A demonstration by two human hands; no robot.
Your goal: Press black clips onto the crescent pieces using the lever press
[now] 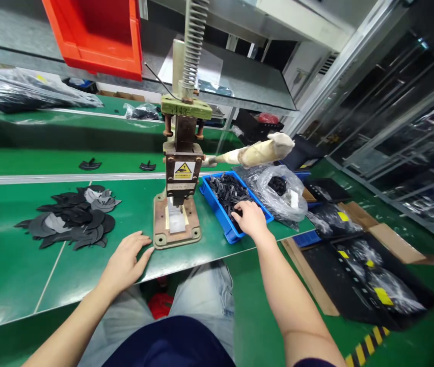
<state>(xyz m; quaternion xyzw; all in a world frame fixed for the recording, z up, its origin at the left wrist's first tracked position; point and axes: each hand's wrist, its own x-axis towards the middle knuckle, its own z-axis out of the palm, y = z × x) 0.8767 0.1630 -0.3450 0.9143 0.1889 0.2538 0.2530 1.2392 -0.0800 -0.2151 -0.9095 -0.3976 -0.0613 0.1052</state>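
My left hand (pixel 128 259) lies on the green table at its front edge, fingers stretched out and holding nothing. Its fingertips are close to the base of a hand press (pixel 159 224). My right hand (pixel 250 218) is over the near end of a blue bin (pixel 222 220), its fingers bent down among small black plastic pieces (pixel 226 188). Thumb and forefinger are apart, and no held piece can be made out. A pale clear piece (pixel 177 222) lies on the press bed under the ram. Left of the press is a pile of black and grey curved parts (pixel 75 219).
The press's wrapped lever (pixel 259 153) sticks out rightward above the bin. A clear plastic bag (pixel 281 193) sits beyond the bin. Open boxes with bagged parts (pixel 377 275) stand at the right. An orange-red bin (pixel 98 46) is on the shelf overhead.
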